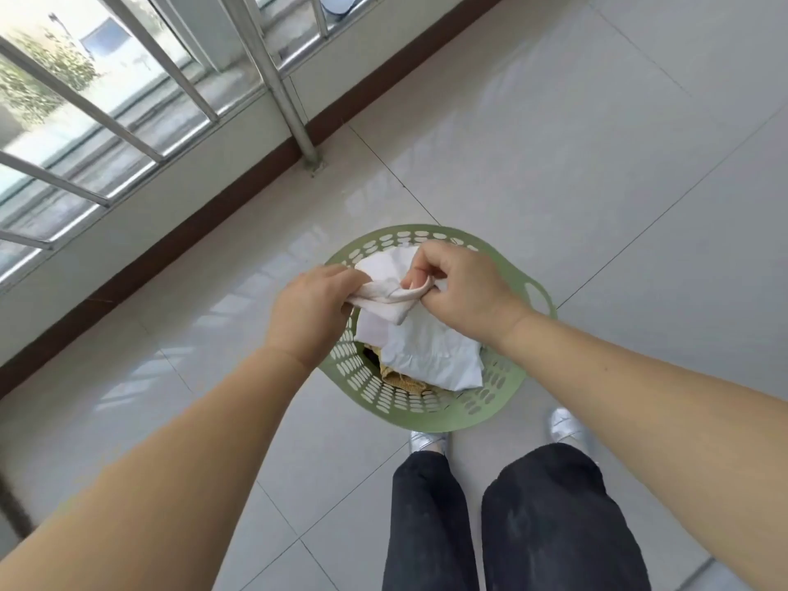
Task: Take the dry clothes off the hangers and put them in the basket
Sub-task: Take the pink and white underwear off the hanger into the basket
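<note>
Left hand [309,311] and right hand [458,287] both pinch a small white cloth [390,297] above the green basket [499,392], 12 o'clock from the feet. Looks light, limp, easily bunched; edge grip suffices.

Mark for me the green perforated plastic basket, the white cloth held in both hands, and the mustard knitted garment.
Green perforated plastic basket [430,405]: head view, near wall.
White cloth [394,307]: head view, bunched part between the hands.
Mustard knitted garment [403,380]: head view, exposed edge under the white clothes.
</note>
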